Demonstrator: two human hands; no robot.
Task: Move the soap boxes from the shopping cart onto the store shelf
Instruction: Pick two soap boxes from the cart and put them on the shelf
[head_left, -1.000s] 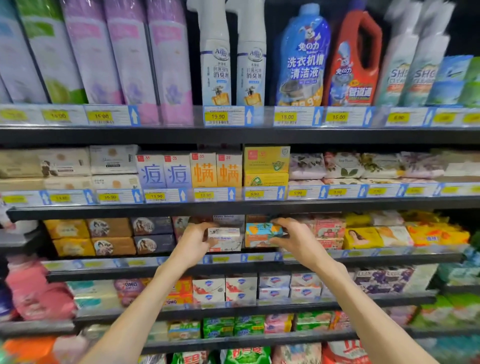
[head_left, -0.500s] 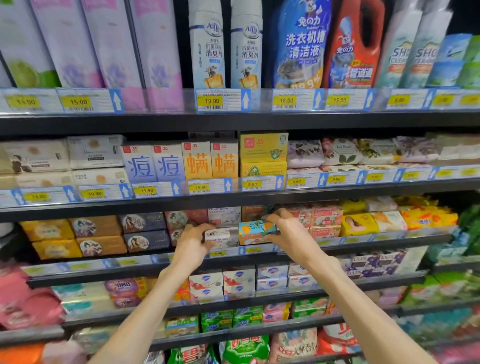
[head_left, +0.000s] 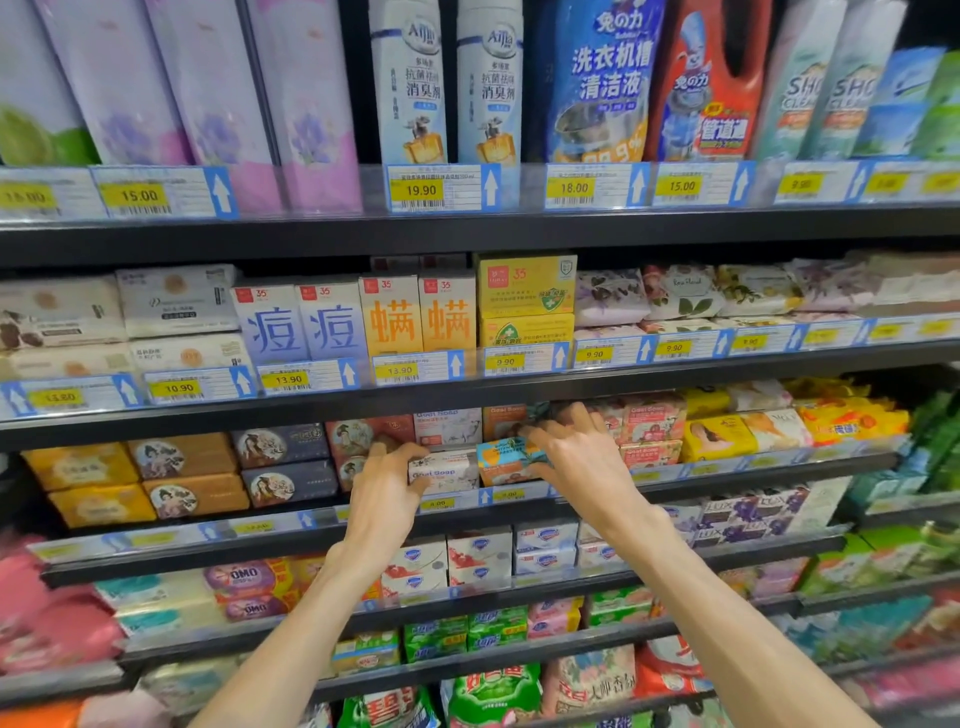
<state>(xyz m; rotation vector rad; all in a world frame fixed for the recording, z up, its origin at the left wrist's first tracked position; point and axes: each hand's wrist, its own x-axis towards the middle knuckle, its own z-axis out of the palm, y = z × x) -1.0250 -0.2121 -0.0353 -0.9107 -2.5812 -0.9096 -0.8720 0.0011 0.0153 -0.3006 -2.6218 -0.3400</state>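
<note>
Both my hands reach into the third shelf (head_left: 727, 470) from the top. My left hand (head_left: 387, 480) grips the left end of a white Goat Soap box (head_left: 447, 472) that sits at the shelf's front edge. My right hand (head_left: 582, 457) holds the right end of an orange and blue Goat Soap box (head_left: 506, 460) beside it, fingers curled over its top. More Goat Soap boxes (head_left: 449, 427) stand behind these two. The shopping cart is out of view.
Brown and yellow soap boxes (head_left: 184, 475) fill the shelf to the left, pink and yellow packs (head_left: 719, 436) to the right. Spray bottles (head_left: 447, 83) and detergent stand on the top shelf. Price-tag rails (head_left: 415, 371) line every shelf edge. Lower shelves hold more soap.
Both hands have stayed on the two boxes, settling them at the shelf's front. My head has moved closer and tilted slightly, so the shelves appear shifted upward.
</note>
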